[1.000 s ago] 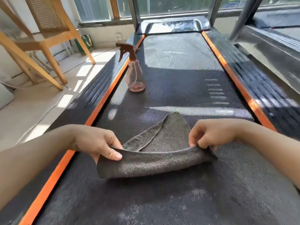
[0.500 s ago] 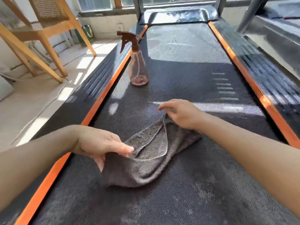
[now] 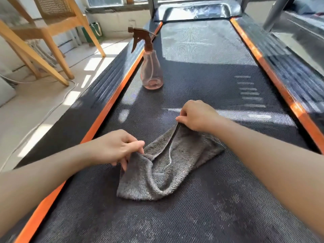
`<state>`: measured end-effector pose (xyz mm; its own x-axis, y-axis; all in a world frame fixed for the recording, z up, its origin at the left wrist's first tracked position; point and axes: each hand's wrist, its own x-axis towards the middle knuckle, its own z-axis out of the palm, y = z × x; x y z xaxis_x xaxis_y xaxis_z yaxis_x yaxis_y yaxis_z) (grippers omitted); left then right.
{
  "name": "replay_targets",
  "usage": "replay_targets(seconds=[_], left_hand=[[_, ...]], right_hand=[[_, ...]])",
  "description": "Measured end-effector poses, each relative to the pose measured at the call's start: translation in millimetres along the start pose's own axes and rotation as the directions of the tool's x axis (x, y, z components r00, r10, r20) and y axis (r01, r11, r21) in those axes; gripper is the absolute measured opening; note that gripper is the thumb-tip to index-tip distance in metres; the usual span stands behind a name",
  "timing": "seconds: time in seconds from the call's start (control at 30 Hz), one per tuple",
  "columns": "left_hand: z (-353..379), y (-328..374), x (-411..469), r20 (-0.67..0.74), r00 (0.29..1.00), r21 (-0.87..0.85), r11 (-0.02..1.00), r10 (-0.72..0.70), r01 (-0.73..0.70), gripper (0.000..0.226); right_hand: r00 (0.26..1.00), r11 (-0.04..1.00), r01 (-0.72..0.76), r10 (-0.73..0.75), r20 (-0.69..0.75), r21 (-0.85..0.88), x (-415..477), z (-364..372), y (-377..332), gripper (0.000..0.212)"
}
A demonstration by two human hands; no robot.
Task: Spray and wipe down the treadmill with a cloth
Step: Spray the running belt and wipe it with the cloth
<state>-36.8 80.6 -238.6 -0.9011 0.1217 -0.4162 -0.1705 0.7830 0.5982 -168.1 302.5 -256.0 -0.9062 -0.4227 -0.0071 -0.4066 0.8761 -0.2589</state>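
One: Since half a second ago, what has shifted?

Two: Right grip (image 3: 198, 116) has curled. Its fingers lay stretched over the far end of the cloth (image 3: 168, 165); now they pinch that far corner. Left grip (image 3: 115, 148) kept its pinch on the cloth's left edge. A second ago the cloth hung as a strip between them; now it sprawls.

One: Sprawls where?

Two: On the belt (image 3: 201, 76), rumpled and half folded, in the middle, near the person. Its long axis runs away from the person, leaning right, from the near-left corner up to the tip under the right grip.

One: And the bottle (image 3: 151, 67)?

Two: Upright on the belt, beside the left orange strip (image 3: 109, 105), well beyond the cloth and touched by neither grip. It stands ahead and left of the right grip, which looks the nearer of the two. My guess: if spraying comes next, that one reaches; if wiping, the cloth first needs bunching.

One: Anything you can't make out?

Two: Tips of the right grip are tucked under, so how much cloth they hold is hidden. Pale blotches on the near belt could be spray or dust; I cannot tell. Bottle's fill is hard to read. Posts (image 3: 152, 6) at the far end are cut off at the top.
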Motion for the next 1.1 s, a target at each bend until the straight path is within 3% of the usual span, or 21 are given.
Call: replay_targets(seconds=[0.1,0.17,0.23,0.3,0.33,0.37,0.43,0.47,0.53,0.6,0.7,0.8,0.87,0.93,0.97,1.03,1.1], left_hand=[[-6,-5,10,-0.11,0.994,0.143,0.989,-0.022,0.037,0.021],[-13,-9,16,-0.185,0.97,-0.141,0.981,-0.159,0.134,0.027],[-20,-13,19,-0.171,0.918,-0.54,0.813,-0.358,0.217,0.033],[-21,-13,19,-0.158,0.883,-0.767,0.618,-0.441,0.171,0.026],[-20,-13,17,-0.215,0.875,-0.758,0.639,-0.433,0.13,0.023],[-17,-14,16,-0.319,0.869,-0.65,0.755,-0.377,0.089,0.025],[-12,-12,12,-0.443,0.893,-0.177,0.984,-0.075,-0.005,0.031],[-8,-10,9,-0.341,0.938,0.054,0.997,0.066,-0.05,0.031],[7,-6,4,-0.12,0.983,0.4,0.913,0.139,-0.081,0.038],[19,-7,-2,-0.151,0.973,0.526,0.848,0.172,-0.069,0.04],[23,-7,-11,-0.365,0.905,0.399,0.915,0.218,-0.059,0.03],[20,-9,-17,-0.443,0.887,0.208,0.977,0.13,-0.039,0.018],[11,-8,-22,-0.362,0.932,-0.122,0.99,0.028,-0.077,0.004],[1,-4,-25,-0.168,0.985,-0.507,0.86,-0.031,-0.059,0.008],[-2,-5,-23,-0.149,0.988,-0.597,0.8,-0.046,-0.052,0.008],[-5,-6,-12,-0.269,0.955,-0.622,0.78,-0.124,-0.074,0.008],[-5,-12,0,-0.534,0.819,-0.402,0.915,-0.209,-0.029,0.007]], right_hand=[[0.993,0.992,-0.041,0.027,-0.119,-0.117,-5,8,-9,0.035],[0.983,0.994,-0.038,0.019,-0.182,-0.104,-8,10,-12,0.035],[0.978,0.997,0.074,-0.068,-0.199,0.021,-14,11,-12,0.032],[0.974,0.963,0.222,-0.211,-0.082,0.151,-22,8,-8,0.029],[0.96,0.945,0.268,-0.278,0.024,0.189,-26,6,-5,0.027],[0.939,0.937,0.287,-0.316,0.132,0.199,-29,5,-2,0.026],[0.92,0.945,0.285,-0.317,0.231,0.162,-32,4,5,0.03],[0.924,0.95,0.282,-0.307,0.229,0.134,-32,5,7,0.033],[0.927,0.946,0.314,-0.324,0.19,0.083,-35,5,12,0.03],[0.912,0.918,0.39,-0.396,0.107,0.077,-39,7,16,0.024],[0.9,0.895,0.435,-0.431,-0.056,0.098,-49,12,22,0.015],[0.893,0.893,0.447,-0.441,-0.095,0.056,-59,18,17,0.009],[0.888,0.887,0.452,-0.44,-0.132,0.088,-64,13,14,0.005],[0.913,0.889,0.403,-0.376,-0.155,0.218,-65,1,13,0.005],[0.934,0.895,0.354,-0.325,-0.146,0.27,-63,-6,14,0.007],[0.969,0.932,0.241,-0.217,-0.115,0.269,-53,-19,15,0.011],[0.982,0.987,0.119,-0.1,-0.159,0.112,-43,-21,14,0.007]])
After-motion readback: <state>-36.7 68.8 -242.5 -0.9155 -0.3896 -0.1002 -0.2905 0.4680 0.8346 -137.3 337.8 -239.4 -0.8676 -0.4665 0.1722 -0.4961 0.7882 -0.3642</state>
